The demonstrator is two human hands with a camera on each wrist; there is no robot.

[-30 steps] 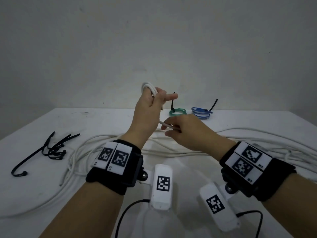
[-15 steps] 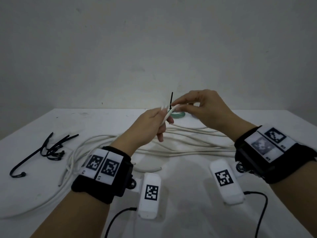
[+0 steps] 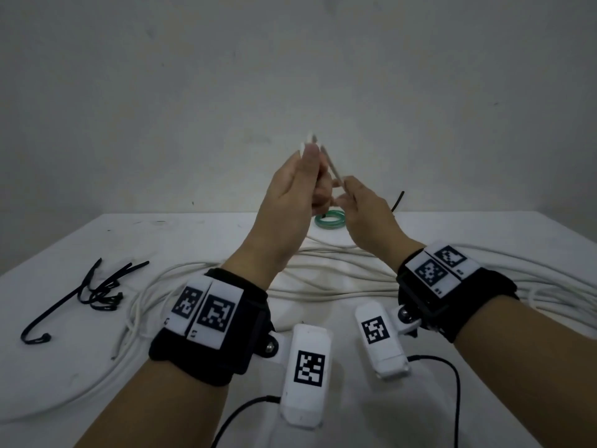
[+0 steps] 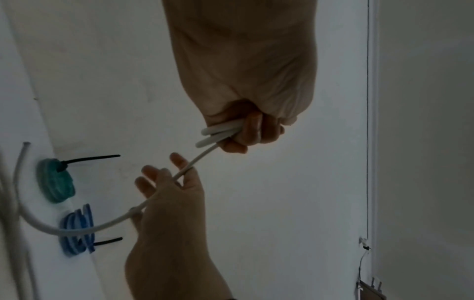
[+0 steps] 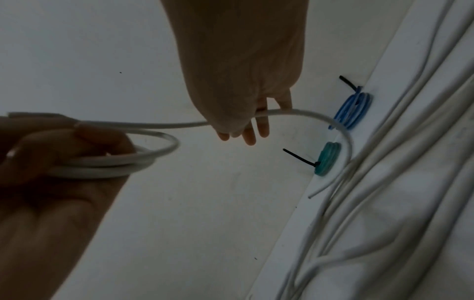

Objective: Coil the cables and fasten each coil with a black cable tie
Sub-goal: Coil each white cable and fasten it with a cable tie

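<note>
Left hand (image 3: pixel 290 195) up high, fingers curled tight round white cable (image 5: pixel 107 164) loops. Right hand (image 3: pixel 365 215) just beside, lower, pinching same cable; rest hangs from it down to table (image 3: pixel 97 240).

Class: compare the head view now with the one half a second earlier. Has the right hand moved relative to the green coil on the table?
Yes. The right hand has shifted rightward off the green coil and now sits just beside it, fingers on the white cable.
</note>
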